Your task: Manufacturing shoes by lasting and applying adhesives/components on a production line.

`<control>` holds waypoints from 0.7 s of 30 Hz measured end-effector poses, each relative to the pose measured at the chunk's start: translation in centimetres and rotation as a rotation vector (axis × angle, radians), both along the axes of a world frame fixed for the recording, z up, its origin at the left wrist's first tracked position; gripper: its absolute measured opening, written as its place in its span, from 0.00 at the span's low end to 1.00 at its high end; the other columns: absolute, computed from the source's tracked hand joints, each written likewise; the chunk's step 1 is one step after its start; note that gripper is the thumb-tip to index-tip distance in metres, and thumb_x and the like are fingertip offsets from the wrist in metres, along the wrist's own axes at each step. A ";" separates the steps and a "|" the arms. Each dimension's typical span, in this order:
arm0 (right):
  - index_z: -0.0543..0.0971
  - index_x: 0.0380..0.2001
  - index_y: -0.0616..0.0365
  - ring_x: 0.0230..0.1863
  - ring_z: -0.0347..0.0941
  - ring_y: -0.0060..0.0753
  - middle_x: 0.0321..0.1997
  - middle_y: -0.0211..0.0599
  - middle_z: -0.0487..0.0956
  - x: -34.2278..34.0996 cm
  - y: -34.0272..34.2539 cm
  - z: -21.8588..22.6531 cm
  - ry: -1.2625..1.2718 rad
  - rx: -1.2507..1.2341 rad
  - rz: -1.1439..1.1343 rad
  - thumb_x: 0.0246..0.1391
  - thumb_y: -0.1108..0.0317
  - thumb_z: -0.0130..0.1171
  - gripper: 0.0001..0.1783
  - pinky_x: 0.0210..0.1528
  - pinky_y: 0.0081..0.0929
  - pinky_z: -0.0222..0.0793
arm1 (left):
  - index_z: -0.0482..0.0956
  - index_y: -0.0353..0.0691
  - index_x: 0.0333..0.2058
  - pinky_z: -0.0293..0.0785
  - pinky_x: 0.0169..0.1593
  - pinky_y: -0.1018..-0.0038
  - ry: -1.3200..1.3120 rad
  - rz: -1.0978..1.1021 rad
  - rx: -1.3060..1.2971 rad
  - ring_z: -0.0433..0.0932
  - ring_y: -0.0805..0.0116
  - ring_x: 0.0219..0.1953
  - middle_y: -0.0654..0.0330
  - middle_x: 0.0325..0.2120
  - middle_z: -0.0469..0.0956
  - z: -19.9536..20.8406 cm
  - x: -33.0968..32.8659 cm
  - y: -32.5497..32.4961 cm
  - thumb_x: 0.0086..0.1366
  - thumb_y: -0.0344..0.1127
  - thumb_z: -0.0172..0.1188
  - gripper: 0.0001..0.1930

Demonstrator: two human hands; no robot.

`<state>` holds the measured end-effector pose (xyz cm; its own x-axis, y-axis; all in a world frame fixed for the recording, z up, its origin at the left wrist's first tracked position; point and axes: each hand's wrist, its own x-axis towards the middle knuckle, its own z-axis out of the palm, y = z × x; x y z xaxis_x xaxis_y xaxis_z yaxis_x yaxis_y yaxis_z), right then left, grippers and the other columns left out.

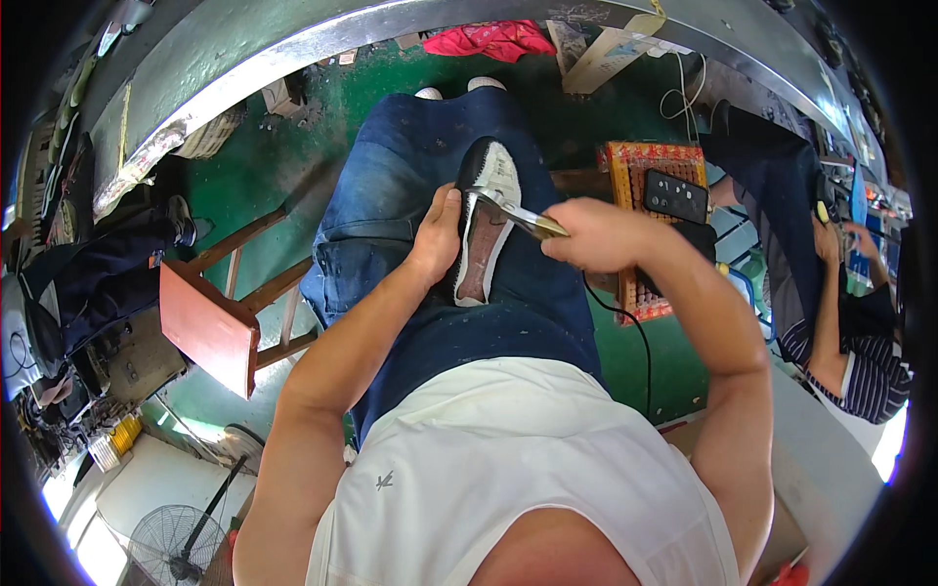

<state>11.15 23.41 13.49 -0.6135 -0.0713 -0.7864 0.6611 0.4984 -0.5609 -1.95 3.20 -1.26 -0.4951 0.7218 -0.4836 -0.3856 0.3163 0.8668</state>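
Note:
A dark shoe lies sole side up on my lap, its toe pointing away from me. Its underside has a brown middle, white edges and a whitish toe area. My left hand grips the shoe's left side, thumb lying along the edge and the other fingers mostly hidden beneath. Closed around the handles of metal pincers is my right hand. The metal head of the pincers touches the shoe's left edge, just behind the toe area. Whether the jaws pinch any material is too small to tell.
A metal bench edge curves across the far side. To my left stands a reddish wooden stool; at right, a black phone-like object rests on a beaded seat. A black cable hangs nearby. Another person works farther right.

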 end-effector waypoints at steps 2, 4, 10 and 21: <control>0.76 0.34 0.64 0.29 0.77 0.34 0.25 0.40 0.79 -1.4 0.4 -0.3 0.003 -0.008 0.032 0.60 0.62 0.56 0.13 0.35 0.36 0.72 | 0.64 0.35 0.63 0.64 0.62 0.70 -0.106 0.045 0.086 0.68 0.66 0.58 0.55 0.55 0.72 0.0 0.1 -0.6 0.79 0.50 0.40 0.26; 0.77 0.33 0.64 0.30 0.79 0.42 0.26 0.44 0.80 -1.7 -0.1 -1.6 0.072 0.065 0.124 0.61 0.61 0.56 0.14 0.36 0.39 0.72 | 0.61 0.35 0.65 0.62 0.64 0.70 -0.103 0.045 0.070 0.66 0.66 0.60 0.54 0.57 0.71 -0.3 -0.2 -1.0 0.77 0.54 0.44 0.30; 0.74 0.31 0.65 0.30 0.78 0.50 0.25 0.50 0.78 1.3 -4.9 -7.2 0.330 0.140 -0.284 0.62 0.60 0.58 0.16 0.36 0.45 0.71 | 0.48 0.30 0.71 0.62 0.67 0.66 -0.298 0.215 0.012 0.65 0.61 0.65 0.48 0.63 0.66 2.0 -0.7 1.0 0.68 0.58 0.60 0.47; 0.76 0.41 0.61 0.25 0.77 0.22 0.30 0.34 0.79 3.6 -2.3 -10.8 -0.127 -0.969 -0.943 0.65 0.60 0.59 0.14 0.16 0.13 0.61 | 0.63 0.28 0.63 0.74 0.56 0.68 -0.293 0.175 -0.009 0.77 0.63 0.53 0.51 0.53 0.76 3.3 -1.0 3.4 0.63 0.49 0.69 0.40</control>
<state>14.77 21.10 2.67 -0.6639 -0.2203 -0.7147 0.6014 -0.7253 -0.3351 -2.96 6.60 2.07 -0.4500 0.6335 -0.6294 -0.6670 0.2302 0.7086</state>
